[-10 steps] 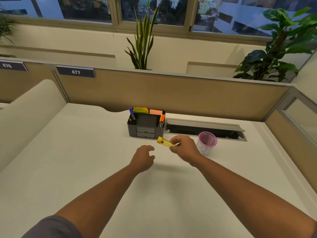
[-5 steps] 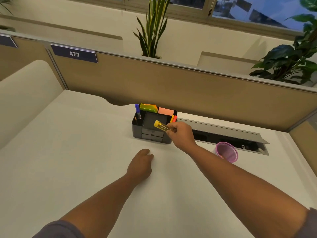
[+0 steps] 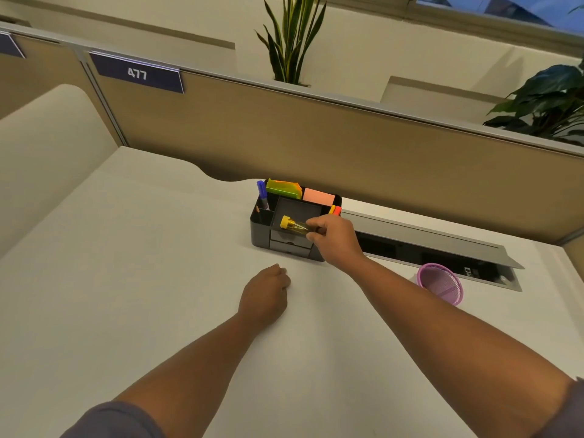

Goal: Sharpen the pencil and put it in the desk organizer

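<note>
My right hand [image 3: 333, 240] grips a yellow sharpener [image 3: 292, 225] with a clear body and holds it over the middle tray of the black desk organizer [image 3: 259, 229]. A pencil [image 3: 258, 213] stands point up in the organizer's left compartment, beside a blue pen [image 3: 262, 192]. Green and pink sticky notes fill the back compartments. My left hand [image 3: 265, 294] rests on the white desk [image 3: 126, 263] with its fingers curled and nothing in it.
A pink mesh cup [image 3: 442, 284] stands on the desk to the right. Behind it runs an open cable tray [image 3: 442, 248] along a tan partition [image 3: 316, 131] labelled 477. Plants stand beyond the partition.
My right hand has carried the sharpener forward from above the desk to over the organizer's middle tray. My left hand has settled on the desk. The camera has tilted down and nearer.
</note>
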A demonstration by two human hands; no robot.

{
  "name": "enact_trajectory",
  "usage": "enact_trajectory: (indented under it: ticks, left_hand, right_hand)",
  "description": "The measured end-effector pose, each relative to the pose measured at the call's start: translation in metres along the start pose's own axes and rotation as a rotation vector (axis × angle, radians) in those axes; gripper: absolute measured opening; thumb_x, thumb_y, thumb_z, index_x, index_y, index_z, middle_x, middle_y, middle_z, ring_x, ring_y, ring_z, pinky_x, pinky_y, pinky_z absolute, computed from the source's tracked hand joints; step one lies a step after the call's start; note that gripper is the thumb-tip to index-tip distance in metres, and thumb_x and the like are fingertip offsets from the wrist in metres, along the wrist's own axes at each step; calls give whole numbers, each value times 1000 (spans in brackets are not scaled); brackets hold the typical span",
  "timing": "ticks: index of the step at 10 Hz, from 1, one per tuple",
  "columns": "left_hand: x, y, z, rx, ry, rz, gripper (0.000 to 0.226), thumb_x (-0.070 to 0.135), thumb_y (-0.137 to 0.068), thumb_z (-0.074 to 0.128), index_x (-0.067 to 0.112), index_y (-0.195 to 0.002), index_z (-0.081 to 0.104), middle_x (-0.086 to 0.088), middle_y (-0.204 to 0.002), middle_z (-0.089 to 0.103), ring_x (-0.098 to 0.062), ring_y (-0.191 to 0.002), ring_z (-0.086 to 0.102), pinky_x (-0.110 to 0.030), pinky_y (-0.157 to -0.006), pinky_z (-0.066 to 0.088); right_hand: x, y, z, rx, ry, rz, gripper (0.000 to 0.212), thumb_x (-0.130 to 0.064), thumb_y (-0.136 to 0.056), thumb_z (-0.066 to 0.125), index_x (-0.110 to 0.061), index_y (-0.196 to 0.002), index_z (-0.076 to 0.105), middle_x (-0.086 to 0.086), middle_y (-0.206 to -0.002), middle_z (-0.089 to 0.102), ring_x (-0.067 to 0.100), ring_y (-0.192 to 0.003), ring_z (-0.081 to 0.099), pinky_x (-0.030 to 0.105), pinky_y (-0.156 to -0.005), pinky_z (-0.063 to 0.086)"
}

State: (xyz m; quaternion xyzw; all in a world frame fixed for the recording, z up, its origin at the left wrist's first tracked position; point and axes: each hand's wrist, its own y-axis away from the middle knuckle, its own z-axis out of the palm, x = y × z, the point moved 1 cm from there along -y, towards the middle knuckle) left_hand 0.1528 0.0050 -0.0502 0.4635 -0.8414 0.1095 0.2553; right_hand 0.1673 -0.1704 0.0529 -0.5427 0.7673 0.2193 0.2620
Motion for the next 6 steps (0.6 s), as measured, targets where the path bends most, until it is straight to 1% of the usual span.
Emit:
enact_trajectory:
  ticks: [2,3,4,5,6]
  left_hand:
    - [3,1,1,4,-2,-24,37,11,-97,47,11,-127,70,-7,-144,60,-24,-140,49,-32,-111,41]
    - [4,2,1,22,-3,-27,37,11,-97,47,11,-125,71,-6,-143,62,-24,-139,50,-32,-110,42]
    - [5,0,0,-5,-4,-43,37,12,-99,46,12,-128,69,-6,-147,59,-23,-141,47,-32,-114,39]
    - [4,-1,4,-7,2,-35,38,12,-99,45,10,-129,68,-8,-146,59,-24,-141,48,-32,-115,38]
    - [3,-3,4,-26,-18,-58,34,10,-97,46,7,-121,72,-12,-132,66,-28,-129,56,-34,-107,45]
  right_hand:
    - [0,2,2,-4,-58,12,34,-7,-93,69,-15,-126,70,6,-119,72,24,-110,63,38,-97,53]
    - [3,2,5,3,-86,9,42,-6,-91,70,-15,-132,65,6,-125,70,25,-115,63,41,-102,53]
    - [3,4,3,-13,-77,26,52,-6,-91,71,-16,-140,57,6,-125,68,24,-115,62,38,-100,54]
    - [5,6,2,-20,-98,20,58,-3,-91,70,-17,-145,52,6,-128,65,23,-116,61,35,-98,53]
    - [6,10,2,13,-60,9,61,-6,-91,71,-19,-146,49,5,-140,58,24,-127,55,35,-103,48]
